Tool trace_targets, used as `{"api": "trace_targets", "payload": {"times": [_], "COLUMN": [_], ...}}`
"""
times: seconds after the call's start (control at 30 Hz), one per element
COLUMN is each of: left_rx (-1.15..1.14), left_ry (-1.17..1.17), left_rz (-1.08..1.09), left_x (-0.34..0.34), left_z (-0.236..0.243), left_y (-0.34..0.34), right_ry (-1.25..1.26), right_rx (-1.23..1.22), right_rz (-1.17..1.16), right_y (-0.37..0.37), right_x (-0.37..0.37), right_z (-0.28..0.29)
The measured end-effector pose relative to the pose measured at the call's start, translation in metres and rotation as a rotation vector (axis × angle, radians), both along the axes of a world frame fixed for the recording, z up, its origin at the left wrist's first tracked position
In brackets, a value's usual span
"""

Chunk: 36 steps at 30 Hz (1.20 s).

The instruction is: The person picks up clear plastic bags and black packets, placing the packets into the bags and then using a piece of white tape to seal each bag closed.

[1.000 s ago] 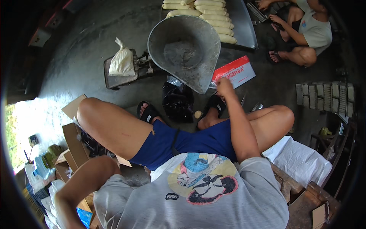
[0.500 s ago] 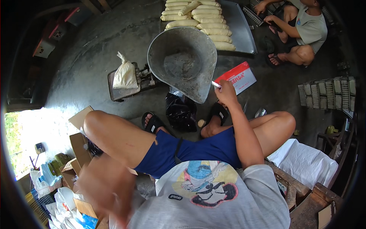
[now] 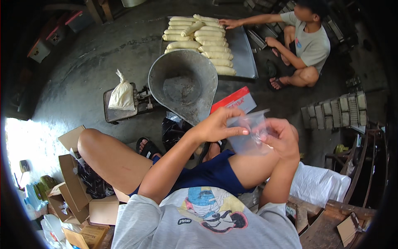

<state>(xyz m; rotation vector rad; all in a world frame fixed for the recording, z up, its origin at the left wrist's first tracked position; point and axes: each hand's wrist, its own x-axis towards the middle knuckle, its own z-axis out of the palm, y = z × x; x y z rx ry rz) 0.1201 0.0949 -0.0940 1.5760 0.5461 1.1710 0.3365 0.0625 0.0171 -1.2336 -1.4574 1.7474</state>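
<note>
Far left: open cardboard box [image 3: 68, 182] with black plastic spilling up beside its flaps. Next, a knotted pale bag [image 3: 121, 96] on the plate of a scale [image 3: 119, 116]; then the grey metal scoop [image 3: 182, 85], its spout toward the wearer.

Left hand [image 3: 222, 125] holds the left edge of a clear plastic bag [image 3: 242, 141], thumb laid across the film. Bag: thin, colourless, with a faint milky sheen; the leg shows through it. It hangs mid-air between the hands, above the right thigh, creased toward its right side. Right hand [image 3: 282, 139] grips that side, fingers curled in, thumb against the film. Red-and-white box [image 3: 239, 101] lies on the floor beyond.

Change from half a second earlier: left hand was a blur low on the left; right hand was beside the box with a small white item. Both hands now meet at the bag. A co-worker's hand [image 3: 230, 23] has come over to the dough-like rolls [image 3: 213, 41] on the tray [image 3: 245, 62].
</note>
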Motion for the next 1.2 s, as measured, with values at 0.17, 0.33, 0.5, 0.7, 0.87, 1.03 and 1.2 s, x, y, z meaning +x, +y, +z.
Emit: {"api": "trace_targets", "payload": {"times": [0.17, 0.33, 0.5, 0.7, 0.87, 1.03, 1.2], "left_rx": [-0.136, -0.315, -0.702, -0.486, 0.003, 0.123, -0.054], "left_ry": [0.179, 0.224, -0.409, -0.257, 0.733, 0.442, 0.107], "left_rz": [-0.02, 0.499, 0.383, 0.489, 1.393, 1.369, 1.321], "left_x": [-0.045, -0.091, -0.122, -0.174, -0.163, -0.15, -0.133], "left_z": [0.015, 0.077, 0.063, 0.083, 0.078, 0.062, 0.069], "left_y": [-0.018, -0.074, -0.115, -0.158, -0.127, -0.106, -0.101], "right_ry": [-0.047, -0.038, -0.111, 0.176, -0.267, -0.336, -0.314], "right_rx": [-0.016, 0.406, 0.432, 0.225, 0.847, 1.064, 0.978], "right_rz": [0.057, -0.244, 0.163, 0.231, -0.165, -0.092, -0.31], "right_y": [-0.007, -0.015, -0.02, -0.016, -0.019, -0.014, -0.001], "right_x": [-0.009, -0.105, -0.188, -0.212, -0.229, -0.25, -0.218], "right_z": [-0.008, -0.027, -0.034, -0.043, -0.043, -0.037, -0.048]}}
